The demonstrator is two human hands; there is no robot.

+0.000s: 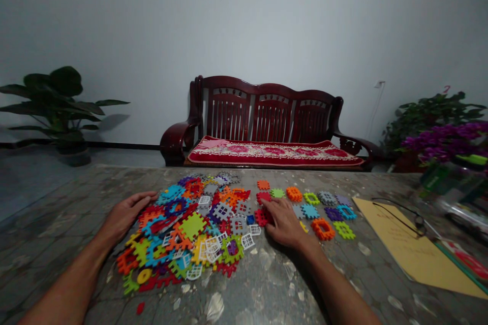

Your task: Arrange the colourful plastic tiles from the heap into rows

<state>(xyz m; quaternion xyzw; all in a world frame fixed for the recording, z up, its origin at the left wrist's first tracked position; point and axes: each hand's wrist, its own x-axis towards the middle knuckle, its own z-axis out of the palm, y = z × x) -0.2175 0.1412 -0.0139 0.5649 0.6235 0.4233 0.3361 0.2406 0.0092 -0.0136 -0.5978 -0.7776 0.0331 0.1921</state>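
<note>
A heap of colourful interlocking plastic tiles (192, 224) lies on the table, with white window-shaped pieces (212, 246) scattered among them. My left hand (127, 213) rests at the heap's left side, fingers stretched out and nothing in them. To the right of the heap, my right hand (284, 223) has its thumb and index finger around a red tile (261, 217) lying near the table surface. Another red tile (263, 196) is just beyond the fingertips. Beside this hand, single tiles are laid out in loose rows, among them an orange square frame (323, 229) and a light blue tile (310, 211).
On the right lie a tan sheet of paper (415, 254) and dark-framed glasses (419, 223). A bottle with a green cap (470, 162) stands beyond them. A small red piece (141, 307) sits near the front edge. Behind the table is a wooden bench (267, 106).
</note>
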